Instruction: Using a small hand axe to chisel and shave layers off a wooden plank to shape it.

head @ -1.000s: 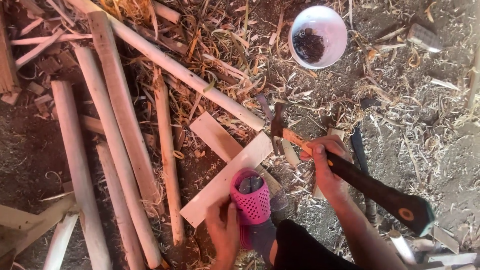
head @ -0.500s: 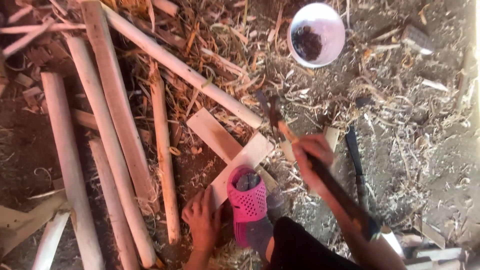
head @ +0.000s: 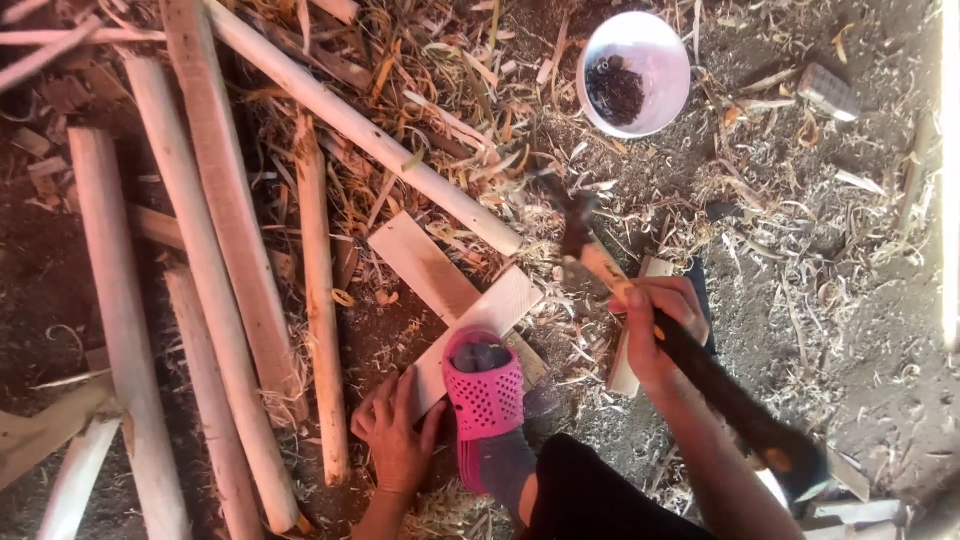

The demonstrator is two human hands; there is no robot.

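1. Nearest the camera, the left hand [head: 398, 432] lies flat with its fingers spread, pressing on the near end of a pale flat board [head: 478, 333] on the ground.
2. Just beside it, a foot in a pink perforated slipper [head: 484, 392] also rests on the board.
3. The right hand [head: 655, 330] is clenched around the handle of a hammer [head: 600, 262], its head raised and blurred beyond the board's far end.
4. Judging by this, a hammer stroke is in hand; the blow should land clear of the left fingers.
5. Farther off sit long wooden poles [head: 215, 215], shavings, and a white bowl [head: 634, 73] holding dark small pieces.
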